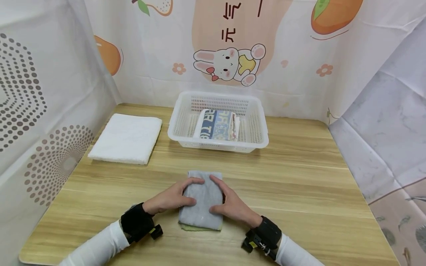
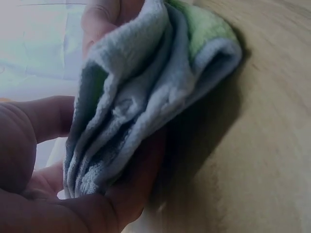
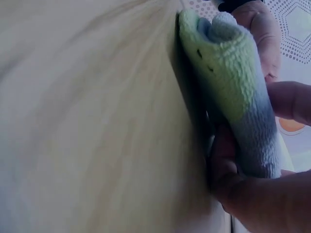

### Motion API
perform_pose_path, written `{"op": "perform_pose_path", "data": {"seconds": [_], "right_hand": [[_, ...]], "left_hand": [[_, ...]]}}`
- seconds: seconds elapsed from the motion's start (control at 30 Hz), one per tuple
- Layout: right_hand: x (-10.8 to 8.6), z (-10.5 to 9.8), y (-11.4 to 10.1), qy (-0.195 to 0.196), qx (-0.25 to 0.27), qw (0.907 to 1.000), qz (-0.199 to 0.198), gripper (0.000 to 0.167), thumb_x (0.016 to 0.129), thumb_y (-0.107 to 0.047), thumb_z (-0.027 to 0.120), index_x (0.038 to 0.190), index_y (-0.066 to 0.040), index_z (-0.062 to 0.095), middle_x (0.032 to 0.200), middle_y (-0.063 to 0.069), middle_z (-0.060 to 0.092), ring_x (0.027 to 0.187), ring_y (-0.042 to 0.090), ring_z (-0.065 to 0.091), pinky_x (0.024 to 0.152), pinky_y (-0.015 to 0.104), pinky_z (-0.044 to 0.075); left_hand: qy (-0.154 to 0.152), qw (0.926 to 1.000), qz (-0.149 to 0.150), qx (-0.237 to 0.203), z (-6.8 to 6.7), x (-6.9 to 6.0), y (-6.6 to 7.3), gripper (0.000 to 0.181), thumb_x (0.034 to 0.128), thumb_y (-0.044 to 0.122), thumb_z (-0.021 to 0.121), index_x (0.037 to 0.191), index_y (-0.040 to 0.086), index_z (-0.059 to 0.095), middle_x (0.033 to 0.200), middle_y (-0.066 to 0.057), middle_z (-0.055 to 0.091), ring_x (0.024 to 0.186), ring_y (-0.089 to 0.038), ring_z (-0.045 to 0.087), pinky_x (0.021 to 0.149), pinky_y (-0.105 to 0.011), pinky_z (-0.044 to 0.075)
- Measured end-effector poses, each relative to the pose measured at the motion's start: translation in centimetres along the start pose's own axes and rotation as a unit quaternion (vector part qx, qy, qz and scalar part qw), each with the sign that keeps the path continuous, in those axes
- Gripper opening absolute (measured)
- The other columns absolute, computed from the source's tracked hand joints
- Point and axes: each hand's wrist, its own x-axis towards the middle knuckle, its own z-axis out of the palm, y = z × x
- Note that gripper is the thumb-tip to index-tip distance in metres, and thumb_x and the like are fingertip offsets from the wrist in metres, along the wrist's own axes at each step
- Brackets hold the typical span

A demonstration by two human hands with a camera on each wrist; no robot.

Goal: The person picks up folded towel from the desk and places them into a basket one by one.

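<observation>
A small folded towel (image 1: 203,212), grey with a yellow-green edge showing at its near end, is between both hands near the front of the table. At its left side my left hand (image 1: 169,198) grips it, thumb and some fingertips on top and other fingers underneath. My right hand (image 1: 235,206) holds the opposite side in much the same way. Several stacked layers of the towel (image 2: 141,92) show in the left wrist view. From the right wrist, the towel's rounded green and grey edge (image 3: 233,77) appears slightly raised off the wood.
At the back middle stands a white perforated plastic basket (image 1: 217,145) holding a folded cloth (image 1: 216,125) with blue lettering. A folded white towel (image 1: 128,138) lies at the back left. Printed curtains (image 1: 149,74) enclose the wooden table (image 1: 299,177) at the back and sides.
</observation>
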Motion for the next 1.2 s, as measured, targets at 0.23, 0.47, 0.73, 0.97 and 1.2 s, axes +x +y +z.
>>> {"op": "perform_pose_path", "data": {"seconds": [0.23,0.47,0.73,0.97,1.2], "right_hand": [[-0.2,-0.4,-0.1,-0.004,-0.027,0.9995,0.014,0.096,0.085,-0.005,0.073,0.16,-0.024,0.015,0.141,0.018,0.044,0.114,0.025,0.053,0.087,0.034,0.05],[-0.2,-0.7,-0.4,-0.008,-0.036,0.9992,0.012,0.097,0.086,-0.004,0.072,0.16,-0.022,0.014,0.142,0.018,0.042,0.115,0.026,0.053,0.088,0.034,0.05],[-0.4,-1.0,-1.1,-0.004,-0.037,0.9992,0.011,0.096,0.086,-0.005,0.072,0.16,-0.024,0.014,0.145,0.02,0.041,0.118,0.029,0.054,0.087,0.033,0.052],[-0.4,-1.6,-2.1,0.011,-0.047,0.9988,-0.001,0.097,0.085,-0.004,0.074,0.16,-0.026,0.017,0.142,0.021,0.043,0.12,0.03,0.053,0.088,0.035,0.052],[-0.7,-1.9,-3.0,0.016,-0.026,0.9995,-0.011,0.097,0.085,-0.001,0.072,0.159,-0.029,0.017,0.143,0.021,0.041,0.121,0.033,0.052,0.088,0.038,0.053]], "left_hand": [[0.012,0.9986,-0.015,0.049,0.1,0.1,0.3,0.061,0.0925,0.007,0.068,0.148,0.013,0.042,0.138,-0.024,0.043,0.102,-0.027,0.055,0.078,-0.035,0.051],[0.014,0.9964,-0.006,0.083,-0.1,0.2,0.3,0.062,0.0926,0.01,0.069,0.148,0.015,0.042,0.142,-0.023,0.041,0.108,-0.029,0.052,0.081,-0.036,0.049],[0.019,0.9967,-0.002,0.079,-0.2,0.1,1.1,0.062,0.093,0.01,0.068,0.149,0.018,0.042,0.145,-0.019,0.041,0.109,-0.027,0.052,0.083,-0.036,0.05],[0.027,0.9962,0.026,0.079,-0.5,0.4,2.2,0.061,0.0917,0.008,0.069,0.147,0.017,0.044,0.144,-0.018,0.041,0.11,-0.027,0.051,0.085,-0.038,0.049],[0.045,0.9912,0.052,0.113,-0.7,0.2,3.2,0.061,0.0905,0.009,0.07,0.146,0.017,0.046,0.146,-0.015,0.041,0.113,-0.028,0.051,0.089,-0.04,0.048]]}}
